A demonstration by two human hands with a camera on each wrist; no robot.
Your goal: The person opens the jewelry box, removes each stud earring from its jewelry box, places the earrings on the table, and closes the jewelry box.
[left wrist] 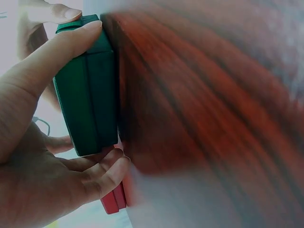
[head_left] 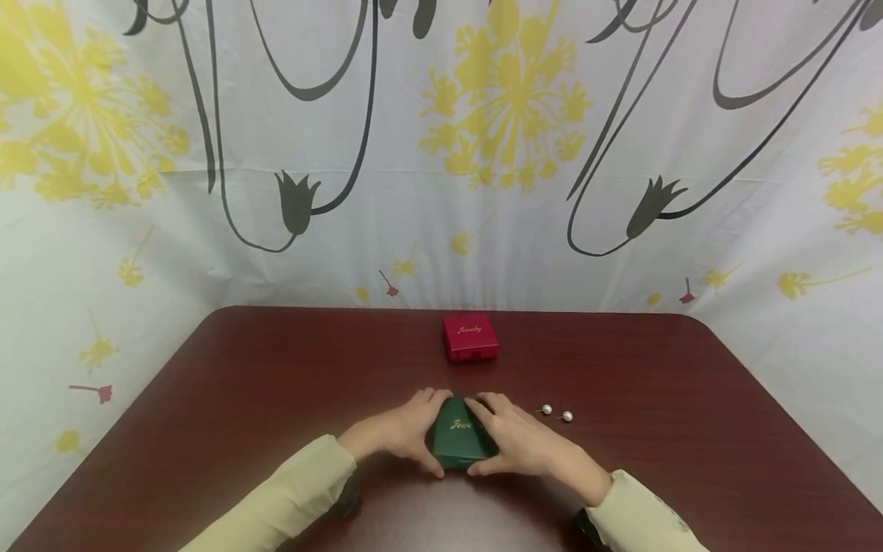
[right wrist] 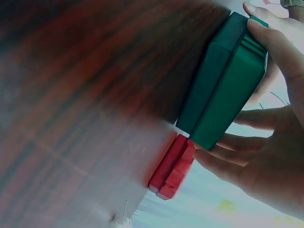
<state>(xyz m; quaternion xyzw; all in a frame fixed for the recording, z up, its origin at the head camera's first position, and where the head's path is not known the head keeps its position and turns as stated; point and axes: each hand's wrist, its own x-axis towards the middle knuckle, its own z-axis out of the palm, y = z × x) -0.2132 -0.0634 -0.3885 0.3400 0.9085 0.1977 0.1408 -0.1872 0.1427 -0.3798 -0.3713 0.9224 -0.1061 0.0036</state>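
While a white cloth [head_left: 400, 222] printed with yellow flower heads and dark curling stems fills the whole background, a reddish-brown table [head_left: 310, 368] with rounded far corners spreads out in front of it. Two pale sleeves [head_left: 293, 491] reach in over the near part of the table, one from each side, and end at the wrists.

The left hand [head_left: 410, 429] and the right hand [head_left: 517, 438] face each other, and together they grip a green box [head_left: 458, 446] from its two sides. Each thumb presses at the near end, as both wrist views show, while the other fingers bend round the sides toward the far end. The green box sits upright on the table between the palms, its lid on, with a seam running between the brighter upper part and the darker base.

Beyond it, near the table's far edge and apart from both hands, rests a red box [head_left: 471, 341], also with its lid on. Gold lettering marks both lids; on the green one, the right hand's fingers hide part of it. Smallest are two white pearl studs [head_left: 567, 416] on thin pins, lying near each other to the right of the right hand.
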